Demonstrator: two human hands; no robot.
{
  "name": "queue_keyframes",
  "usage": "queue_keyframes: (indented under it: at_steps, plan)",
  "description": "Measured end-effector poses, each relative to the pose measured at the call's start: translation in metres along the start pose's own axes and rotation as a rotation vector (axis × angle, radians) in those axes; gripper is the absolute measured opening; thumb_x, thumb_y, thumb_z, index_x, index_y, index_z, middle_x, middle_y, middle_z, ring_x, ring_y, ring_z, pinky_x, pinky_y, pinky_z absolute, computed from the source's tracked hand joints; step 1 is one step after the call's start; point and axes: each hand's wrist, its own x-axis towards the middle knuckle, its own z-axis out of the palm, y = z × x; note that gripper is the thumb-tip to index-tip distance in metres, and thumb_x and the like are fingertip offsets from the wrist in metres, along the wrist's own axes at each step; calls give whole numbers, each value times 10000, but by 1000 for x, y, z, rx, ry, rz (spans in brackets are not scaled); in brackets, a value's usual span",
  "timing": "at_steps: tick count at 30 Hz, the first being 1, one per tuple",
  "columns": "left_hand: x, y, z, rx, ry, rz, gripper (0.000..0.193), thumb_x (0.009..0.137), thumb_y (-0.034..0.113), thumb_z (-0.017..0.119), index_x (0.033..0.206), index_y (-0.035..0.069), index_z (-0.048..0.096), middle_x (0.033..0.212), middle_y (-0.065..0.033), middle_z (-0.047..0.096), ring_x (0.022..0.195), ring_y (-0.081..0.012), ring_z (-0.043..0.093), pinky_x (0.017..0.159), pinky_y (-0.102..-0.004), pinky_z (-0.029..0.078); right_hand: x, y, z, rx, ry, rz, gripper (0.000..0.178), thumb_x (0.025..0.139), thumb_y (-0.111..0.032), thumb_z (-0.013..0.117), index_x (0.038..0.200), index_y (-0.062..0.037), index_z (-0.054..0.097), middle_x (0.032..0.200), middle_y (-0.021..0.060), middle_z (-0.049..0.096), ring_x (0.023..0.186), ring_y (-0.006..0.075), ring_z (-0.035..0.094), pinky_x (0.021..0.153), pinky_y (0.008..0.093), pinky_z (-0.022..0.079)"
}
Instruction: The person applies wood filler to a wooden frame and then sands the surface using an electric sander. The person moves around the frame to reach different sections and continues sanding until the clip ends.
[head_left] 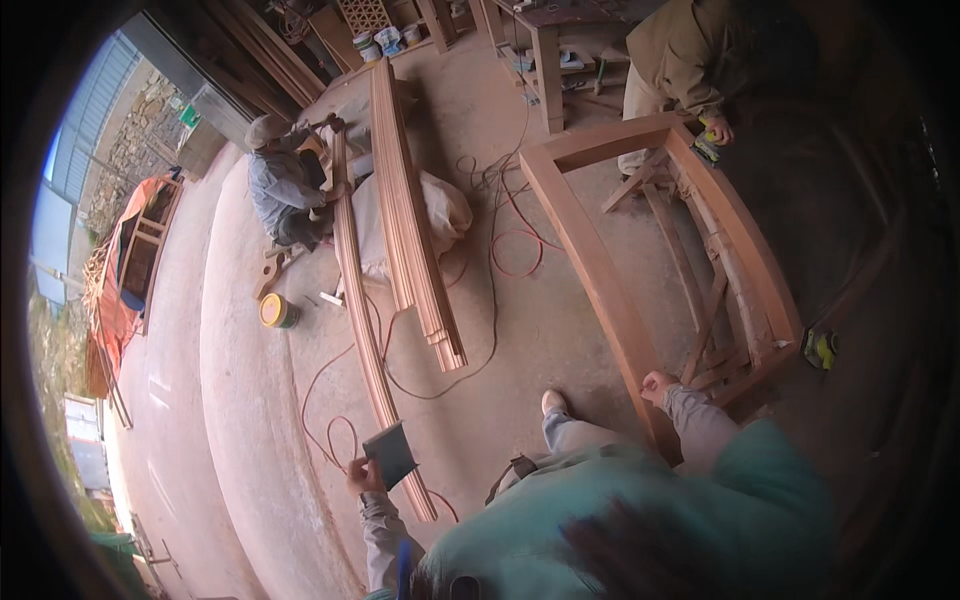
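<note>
My left hand [366,476] grips a dark grey-green rectangular sheet [390,456] by its left edge. The sheet is held over the near end of a long moulded wooden strip [361,320]; whether they touch I cannot tell. At the right, my right hand [657,387] has its fingers curled, close above the left rail of a large wooden frame [602,292]. What those fingers pinch, if anything, is too small to make out. My teal top hides part of the frame's near corner.
A person [285,190] crouches at the far left, hands on the strip. Another person [680,60] leans at the frame's far right with a yellow-green power tool [708,148]. Stacked mouldings [408,200], a yellow bucket [277,311] and a red hose [515,270] occupy the floor area.
</note>
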Motion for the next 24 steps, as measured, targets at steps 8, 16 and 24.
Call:
queue_keyframes:
  at_steps: [8,16,24]
  plan:
    - [54,-38,57,197,-45,-390,243,721,204,784,794,18,645,603,-60,567,532,-141,508,486,-302,404,80,-133,-88,177,174,-47,347,764,-242,769,1023,-82,603,811,104,650,753,232,641,708,344,517]
    - [293,56,187,-151,-117,-256,228,720,171,788,779,17,631,627,-63,593,559,-133,528,492,-296,412,161,-221,-113,232,147,140,363,784,-261,740,1067,-80,603,883,114,656,787,246,640,756,339,517]
    - [436,426,408,-245,-692,334,316,757,301,778,863,20,677,602,-34,586,565,-105,535,509,-272,426,276,-289,-105,735,263,-131,405,807,-269,744,1113,-55,585,803,66,636,781,179,634,713,339,518]
